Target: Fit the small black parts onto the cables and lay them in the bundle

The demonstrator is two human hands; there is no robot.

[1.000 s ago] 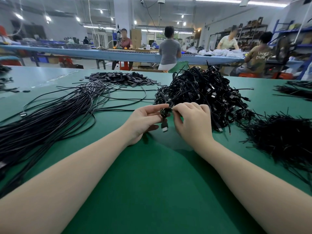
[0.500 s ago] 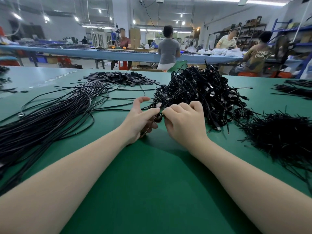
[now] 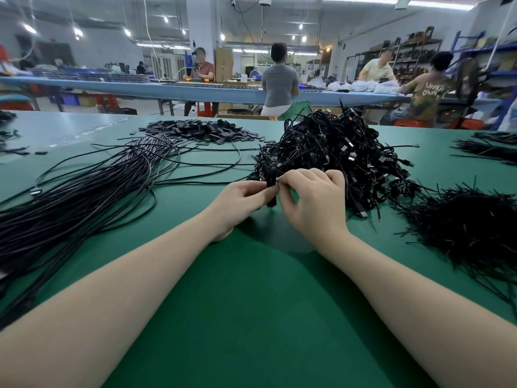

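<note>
hands meet at centre of green table (image 3: 251,317): left hand (image 3: 240,203) & right hand (image 3: 313,203) both pinch one coiled black cable (image 3: 272,177), fingertips touching. it's held just in front of the tangled cable bundle (image 3: 335,152). loose straight cables (image 3: 84,191) lie left, small black parts (image 3: 201,130) heaped behind, thin black ties (image 3: 475,228) right.

Your left hand (image 3: 240,204): pinching a coiled black cable (image 3: 272,180) from the left.
Your right hand (image 3: 313,203): fingertips closed on the same cable.
Far right of your hands: tangled cable bundle (image 3: 335,152).
Left: loose straight cables (image 3: 84,197).
Far: small black parts (image 3: 201,130).
Near right: black ties (image 3: 470,228).
Under all: green table (image 3: 251,317).
</note>
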